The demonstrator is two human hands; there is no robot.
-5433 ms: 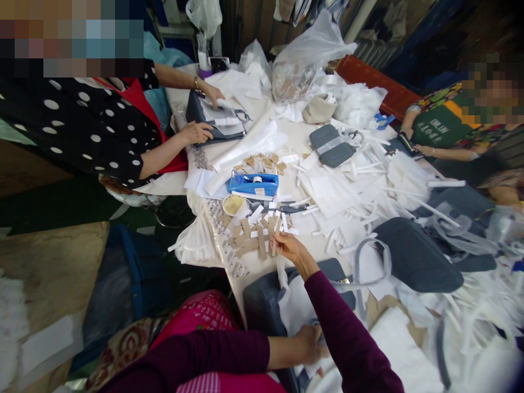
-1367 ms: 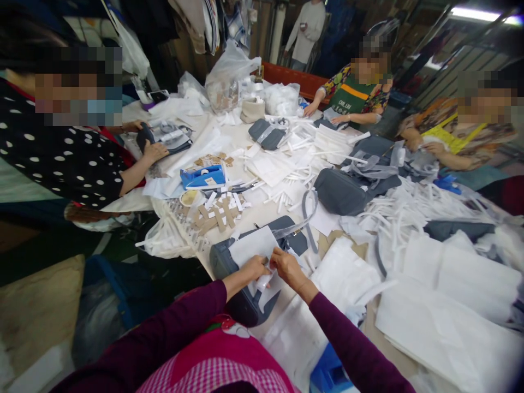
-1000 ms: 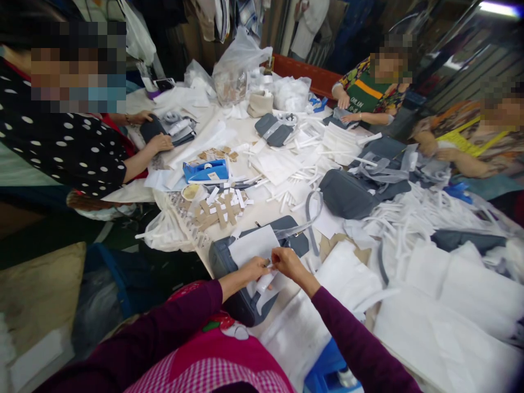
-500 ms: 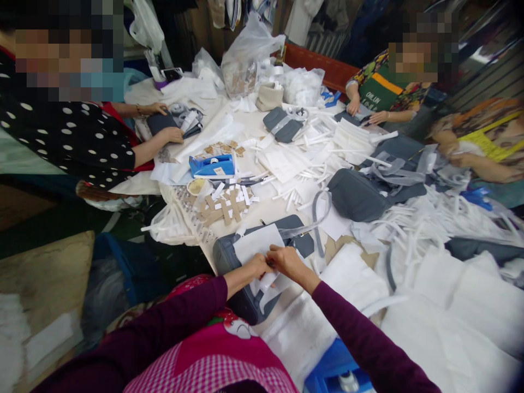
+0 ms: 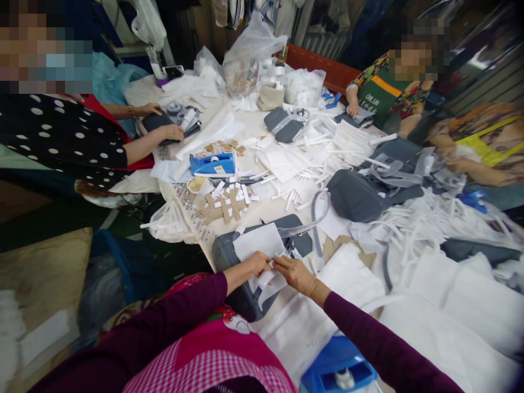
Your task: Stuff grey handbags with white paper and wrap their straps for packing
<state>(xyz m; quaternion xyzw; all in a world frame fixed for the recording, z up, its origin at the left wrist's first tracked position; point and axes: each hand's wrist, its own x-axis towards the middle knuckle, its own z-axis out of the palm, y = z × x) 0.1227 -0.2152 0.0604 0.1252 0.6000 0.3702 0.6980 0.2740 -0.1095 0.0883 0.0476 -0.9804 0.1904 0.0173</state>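
A dark grey bag point(image 5: 229, 256) lies in front of me at the table's near edge, with a white sheet point(image 5: 257, 240) across its top. Over the bag my left hand point(image 5: 258, 264) is closed, pinching thin white wrapping paper point(image 5: 279, 281). My right hand point(image 5: 298, 275) meets it fingertip to fingertip, also closed on the white paper. What lies inside the paper between the fingers is too small to make out. A grey strap partly covered in clear film point(image 5: 305, 228) runs from the bag to the right.
Beyond the bag lie cardboard and white strips point(image 5: 229, 204) and a blue tape dispenser point(image 5: 213, 164). Another blue dispenser point(image 5: 339, 368) sits by my right forearm. White sheets point(image 5: 458, 305) and grey bags point(image 5: 356, 194) spread to the right. Co-workers' hands point(image 5: 170, 132) handle bags around the table.
My right hand has turned and shifted slightly right and down, its fingers now straighter. My left hand stays nearly in place. A co-worker at the far right has drawn one hand back.
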